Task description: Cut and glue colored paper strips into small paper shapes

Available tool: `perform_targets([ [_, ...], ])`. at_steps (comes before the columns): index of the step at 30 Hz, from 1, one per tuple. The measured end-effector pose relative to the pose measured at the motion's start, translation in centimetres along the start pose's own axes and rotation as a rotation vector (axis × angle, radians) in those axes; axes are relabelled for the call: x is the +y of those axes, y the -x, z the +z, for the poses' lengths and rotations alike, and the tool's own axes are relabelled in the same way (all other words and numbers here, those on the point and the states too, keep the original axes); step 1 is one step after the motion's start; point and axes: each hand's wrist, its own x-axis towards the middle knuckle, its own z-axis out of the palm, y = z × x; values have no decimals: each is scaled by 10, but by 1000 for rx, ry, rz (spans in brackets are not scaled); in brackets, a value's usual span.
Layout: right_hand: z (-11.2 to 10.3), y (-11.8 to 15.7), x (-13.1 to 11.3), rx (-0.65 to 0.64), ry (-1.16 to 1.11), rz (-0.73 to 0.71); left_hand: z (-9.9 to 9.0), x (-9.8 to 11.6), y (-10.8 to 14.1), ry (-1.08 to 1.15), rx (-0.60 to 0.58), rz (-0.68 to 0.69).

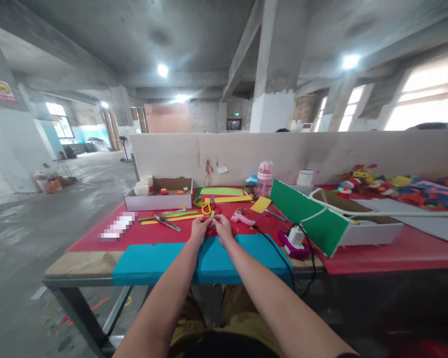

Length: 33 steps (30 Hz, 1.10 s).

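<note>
At the front middle of the table, my left hand (pixel 199 229) and my right hand (pixel 223 229) meet, fingers pinched together. Between the fingertips shows a small green piece (pixel 212 214), with a bit of red beside it; the fingers hide most of it. Just beyond lie yellow-handled scissors (pixel 206 208). A pink glue gun (pixel 242 218) rests right of my right hand, its black cord running toward the table's front. To the left of my left hand are a utility knife (pixel 167 222) and some green and yellow strips (pixel 186 218).
A low white box (pixel 159 201) with small coloured pieces and white rolls stands at back left. On the right are a purple power socket (pixel 293 243), a green board (pixel 308 216) and another box (pixel 377 233). A pink bottle (pixel 264 179) stands by the partition (pixel 239 149).
</note>
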Motion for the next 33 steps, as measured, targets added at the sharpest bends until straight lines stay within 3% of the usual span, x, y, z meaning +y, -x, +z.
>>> perform_targets([
  [12, -3, -2, 3, -17, -107, 41, -2, 0, -5, -134, 43, 20],
  [16, -3, -2, 4, -5, -108, 50, -12, 9, -9, -170, 5, 60],
  [21, -1, -1, 7, -102, -49, 70, -25, 17, -8, -139, -33, 149],
  [28, -3, 2, 9, -165, 7, 62, -27, 18, -3, -259, -145, 186],
  [33, -1, 1, 10, -160, 21, 69, -29, 15, -6, -378, -38, 262],
])
